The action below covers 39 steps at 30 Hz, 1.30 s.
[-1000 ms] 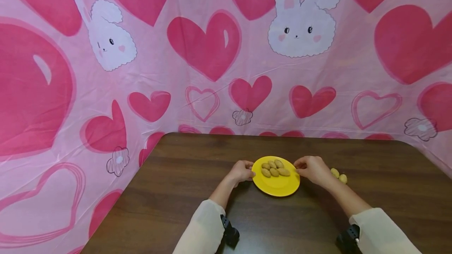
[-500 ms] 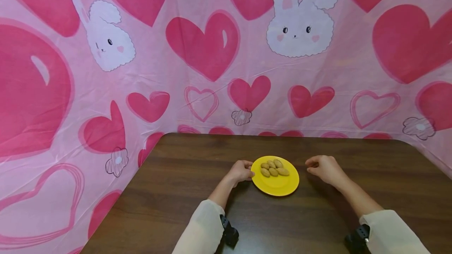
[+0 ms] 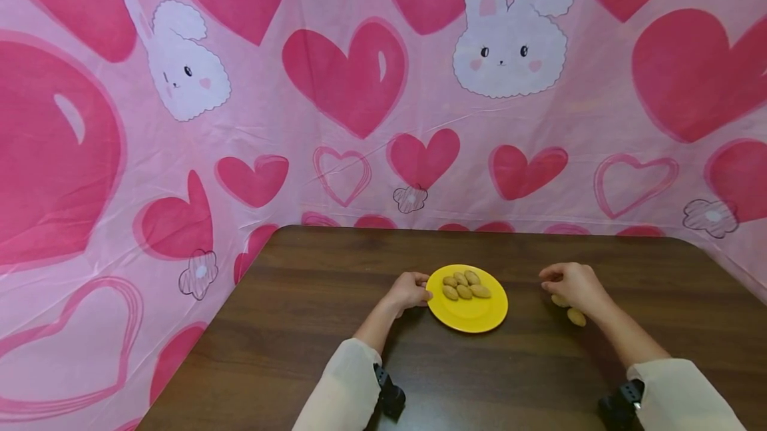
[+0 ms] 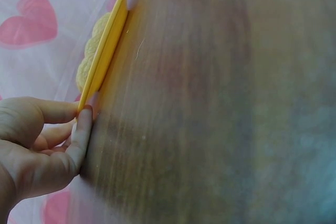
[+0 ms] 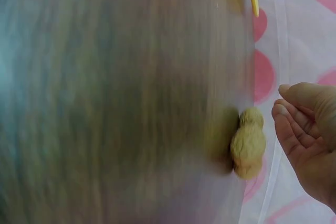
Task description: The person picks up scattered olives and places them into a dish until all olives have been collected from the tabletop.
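Observation:
A round yellow plate (image 3: 470, 318) carries several tan, oval, nut-like pieces (image 3: 464, 292), grouped toward its far side. My left hand (image 3: 409, 292) pinches the plate's left rim between thumb and fingers, as the left wrist view also shows. To the right of the plate, my right hand (image 3: 575, 286) hovers over loose nut-like pieces (image 3: 576, 317) of the same sort, partly covering them in the head view. Its thumb and forefinger come near each other with nothing between them. Up close in the right wrist view, these loose pieces (image 5: 248, 142) look wrinkled and sit apart from the fingers.
Both arms reach over a dark brown wooden table (image 3: 323, 284). Behind it hangs a pink cloth (image 3: 431, 111) with hearts and rabbit faces. A small black camera (image 3: 389, 396) is strapped at the left wrist, another camera (image 3: 621, 404) at the right.
My right hand has left the plate's right rim and moved right, over the loose pieces. The left hand and the plate stay almost where they were.

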### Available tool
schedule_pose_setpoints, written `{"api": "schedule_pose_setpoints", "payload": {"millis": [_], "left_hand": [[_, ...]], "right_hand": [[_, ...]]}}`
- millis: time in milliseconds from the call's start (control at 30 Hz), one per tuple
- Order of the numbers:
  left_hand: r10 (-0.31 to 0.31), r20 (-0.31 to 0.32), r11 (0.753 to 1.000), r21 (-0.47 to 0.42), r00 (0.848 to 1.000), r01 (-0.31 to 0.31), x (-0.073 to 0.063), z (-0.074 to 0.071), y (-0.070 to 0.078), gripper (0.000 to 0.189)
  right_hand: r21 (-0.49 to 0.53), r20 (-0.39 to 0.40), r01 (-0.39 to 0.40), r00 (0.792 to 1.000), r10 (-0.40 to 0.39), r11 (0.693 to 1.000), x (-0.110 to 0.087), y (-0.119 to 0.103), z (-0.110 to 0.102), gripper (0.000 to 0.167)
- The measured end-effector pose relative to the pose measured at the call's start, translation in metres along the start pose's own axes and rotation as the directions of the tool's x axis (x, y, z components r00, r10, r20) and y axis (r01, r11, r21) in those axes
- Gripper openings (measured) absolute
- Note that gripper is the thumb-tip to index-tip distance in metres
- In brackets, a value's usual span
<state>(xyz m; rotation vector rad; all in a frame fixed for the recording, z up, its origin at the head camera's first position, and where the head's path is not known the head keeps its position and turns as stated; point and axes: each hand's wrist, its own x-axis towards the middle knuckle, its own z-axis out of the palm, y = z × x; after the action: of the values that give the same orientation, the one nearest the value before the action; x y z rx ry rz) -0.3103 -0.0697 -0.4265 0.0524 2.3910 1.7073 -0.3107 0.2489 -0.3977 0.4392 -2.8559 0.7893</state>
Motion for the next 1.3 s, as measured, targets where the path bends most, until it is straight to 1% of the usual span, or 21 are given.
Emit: {"api": "schedule_pose_setpoints", "payload": {"millis": [233, 433, 500, 600, 700, 1033, 1167, 1300], "left_hand": [[-0.005, -0.002, 1.0, -0.006, 1.0, 0.005, 0.001, 0.001, 0.0, 0.037], [-0.002, -0.003, 1.0, 0.008, 1.0, 0.002, 0.001, 0.0, 0.0, 0.037], [0.001, -0.003, 1.0, 0.014, 1.0, -0.001, 0.001, 0.0, 0.001, 0.037], [0.002, -0.005, 1.0, 0.008, 1.0, -0.002, 0.0, 0.001, 0.001, 0.037], [0.002, -0.004, 1.0, 0.011, 1.0, -0.002, -0.001, 0.001, 0.001, 0.037], [0.007, 0.005, 1.0, 0.004, 1.0, -0.007, 0.0, 0.0, 0.0, 0.038], [0.004, 0.004, 1.0, -0.003, 1.0, -0.004, 0.0, 0.0, 0.0, 0.038], [0.005, 0.002, 1.0, 0.012, 1.0, -0.005, 0.0, 0.0, 0.001, 0.038]], "right_hand": [[-0.023, -0.006, -0.045, 0.999, 0.045, 0.999, -0.004, 0.015, -0.009, 0.019], [-0.057, -0.054, -0.048, 0.998, 0.045, 0.997, -0.008, 0.027, -0.012, 0.017], [-0.065, -0.055, -0.054, 0.997, 0.05, 0.996, -0.009, 0.03, -0.012, 0.017], [-0.073, -0.035, -0.072, 0.997, 0.069, 0.995, -0.01, 0.034, -0.012, 0.018], [-0.078, -0.014, -0.084, 0.996, 0.083, 0.993, -0.011, 0.036, -0.014, 0.02], [-0.064, 0.015, -0.111, 0.994, 0.112, 0.992, -0.011, 0.039, -0.013, 0.027], [-0.056, 0.017, -0.116, 0.993, 0.118, 0.992, -0.01, 0.039, -0.011, 0.028], [-0.045, 0.002, -0.1, 0.995, 0.1, 0.994, -0.011, 0.037, -0.009, 0.023]]}}
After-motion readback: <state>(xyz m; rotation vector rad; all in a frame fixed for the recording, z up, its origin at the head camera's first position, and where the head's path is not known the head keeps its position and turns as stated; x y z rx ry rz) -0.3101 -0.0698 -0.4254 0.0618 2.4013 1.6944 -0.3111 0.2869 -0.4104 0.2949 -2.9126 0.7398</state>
